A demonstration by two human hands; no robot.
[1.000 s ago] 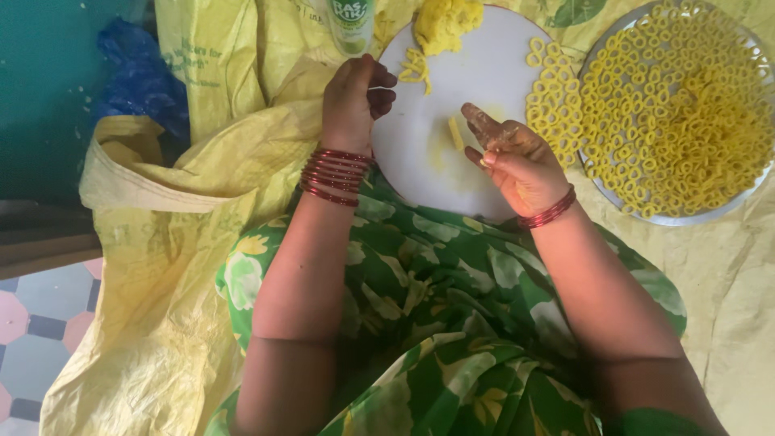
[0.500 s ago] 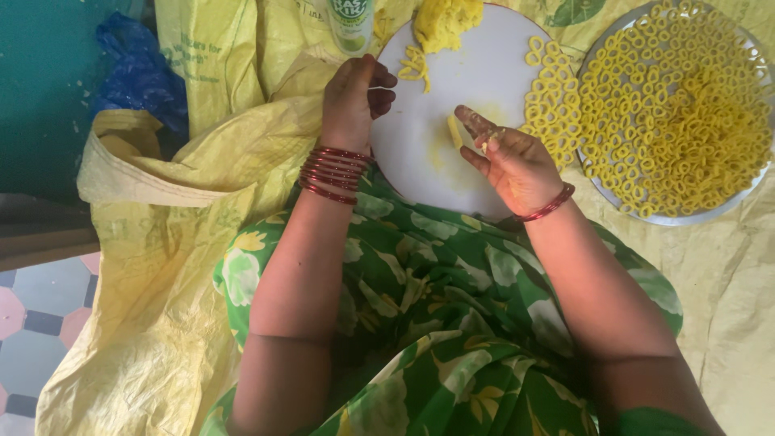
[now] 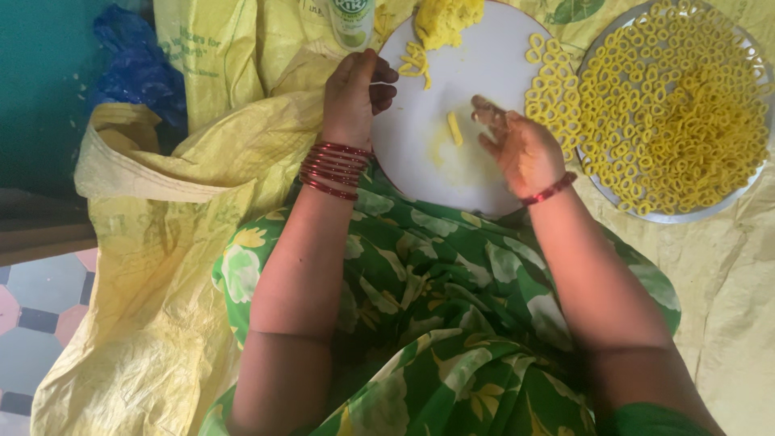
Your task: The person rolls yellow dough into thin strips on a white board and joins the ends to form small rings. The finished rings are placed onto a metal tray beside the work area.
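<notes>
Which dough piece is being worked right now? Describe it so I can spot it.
Find the round white board on the person's lap. Near its middle, just left of the right hand, lies a short yellow dough stick. It lies alone and straight, unlike the yellow dough lump at the board's top edge and the yellow dough rings along its right edge.

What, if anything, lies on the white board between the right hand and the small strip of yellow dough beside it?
Nothing visible. The right hand hovers just right of the dough strip, and only bare white board with a faint yellow smear shows between them. The dough lump and the rings lie off to the sides.
</notes>
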